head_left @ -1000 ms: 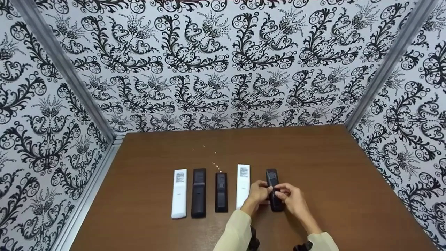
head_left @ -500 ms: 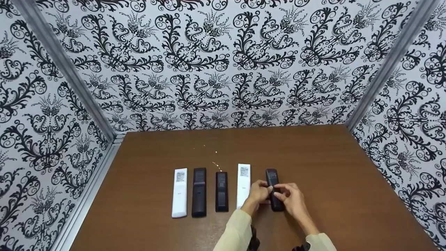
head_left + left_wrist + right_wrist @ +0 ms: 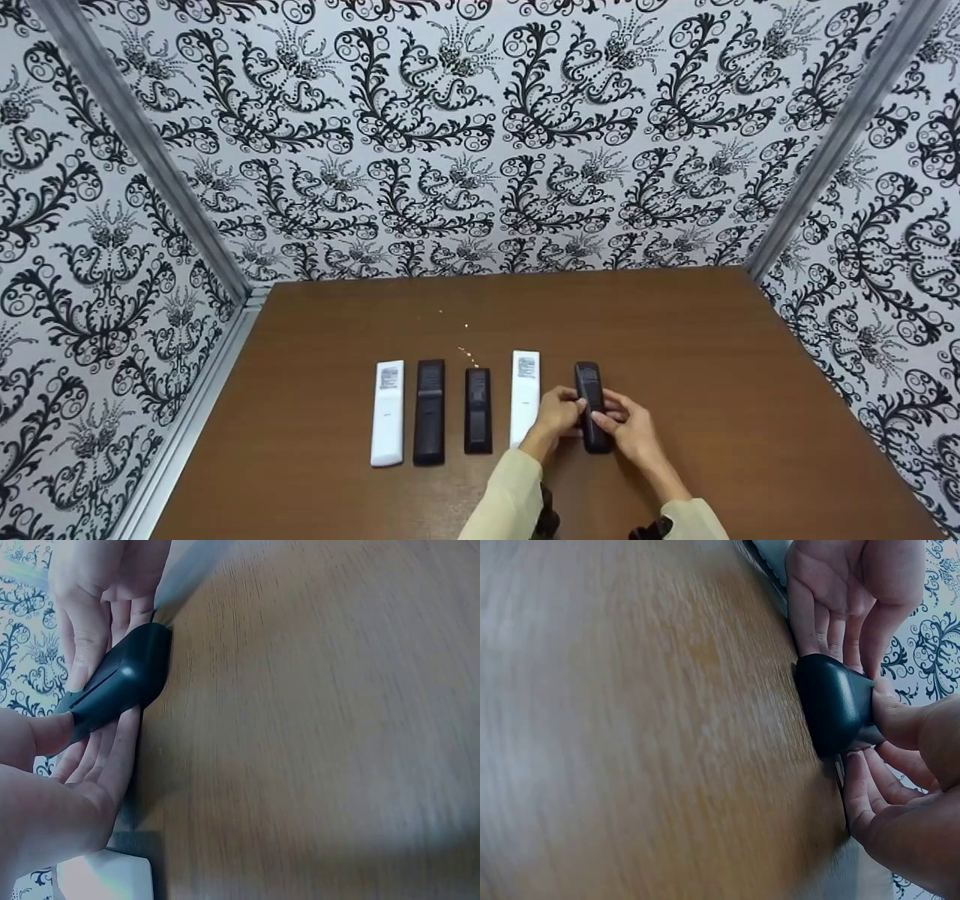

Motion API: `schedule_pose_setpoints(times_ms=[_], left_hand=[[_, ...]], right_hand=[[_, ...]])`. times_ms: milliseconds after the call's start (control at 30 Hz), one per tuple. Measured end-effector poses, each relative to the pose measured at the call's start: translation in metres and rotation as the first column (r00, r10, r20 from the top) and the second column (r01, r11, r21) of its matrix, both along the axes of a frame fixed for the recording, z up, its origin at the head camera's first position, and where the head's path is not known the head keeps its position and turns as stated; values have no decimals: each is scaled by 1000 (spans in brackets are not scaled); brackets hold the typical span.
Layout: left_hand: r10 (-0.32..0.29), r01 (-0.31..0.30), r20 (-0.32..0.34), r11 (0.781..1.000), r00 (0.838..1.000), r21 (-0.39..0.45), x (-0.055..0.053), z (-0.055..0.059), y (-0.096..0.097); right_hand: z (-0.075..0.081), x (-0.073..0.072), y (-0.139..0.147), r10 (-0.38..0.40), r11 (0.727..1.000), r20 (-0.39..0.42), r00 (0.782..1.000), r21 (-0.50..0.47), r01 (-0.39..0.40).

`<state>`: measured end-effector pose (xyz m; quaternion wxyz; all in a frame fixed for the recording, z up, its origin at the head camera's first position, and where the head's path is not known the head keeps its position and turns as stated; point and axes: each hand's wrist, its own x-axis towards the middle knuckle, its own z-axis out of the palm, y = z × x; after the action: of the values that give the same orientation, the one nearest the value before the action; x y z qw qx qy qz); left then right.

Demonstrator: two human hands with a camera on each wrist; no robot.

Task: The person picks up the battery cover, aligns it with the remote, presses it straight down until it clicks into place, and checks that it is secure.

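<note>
A black remote control (image 3: 589, 376) lies back side up at the right end of a row of remotes, a label near its far end. My left hand (image 3: 557, 414) grips it from the left, thumb on its back and fingers along its side. From the right, my right hand (image 3: 634, 429) holds the same remote, thumb on top and fingers against the far edge. In the left wrist view a seam crosses the back of the remote (image 3: 120, 686) between both thumbs. The right wrist view shows its rounded near end (image 3: 829, 705) low over the wood.
Left of my hands lies a white remote (image 3: 525, 397), partly covered by my left hand. Further left are a short black remote (image 3: 478, 412), a longer black one (image 3: 430, 412) and another white one (image 3: 387, 416). Patterned walls (image 3: 480, 150) enclose the brown table (image 3: 712, 360).
My right fingers have slid off the middle of the remote's back to its right side, while the thumb stays on top. The left hand keeps its grip.
</note>
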<state>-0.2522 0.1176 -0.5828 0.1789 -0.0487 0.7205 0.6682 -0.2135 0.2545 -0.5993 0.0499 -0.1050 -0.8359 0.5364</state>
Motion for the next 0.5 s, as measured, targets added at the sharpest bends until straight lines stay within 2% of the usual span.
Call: schedule_pose_setpoints(times_ms=[333, 500], left_hand=[[11, -11, -8, 1000, 1000, -10, 2, 1, 1], [18, -19, -47, 1000, 999, -21, 4, 2, 2]], right_hand=[[0, 0, -1, -15, 999, 6, 1000, -46, 15], [0, -1, 1, -23, 998, 13, 1000, -63, 24]])
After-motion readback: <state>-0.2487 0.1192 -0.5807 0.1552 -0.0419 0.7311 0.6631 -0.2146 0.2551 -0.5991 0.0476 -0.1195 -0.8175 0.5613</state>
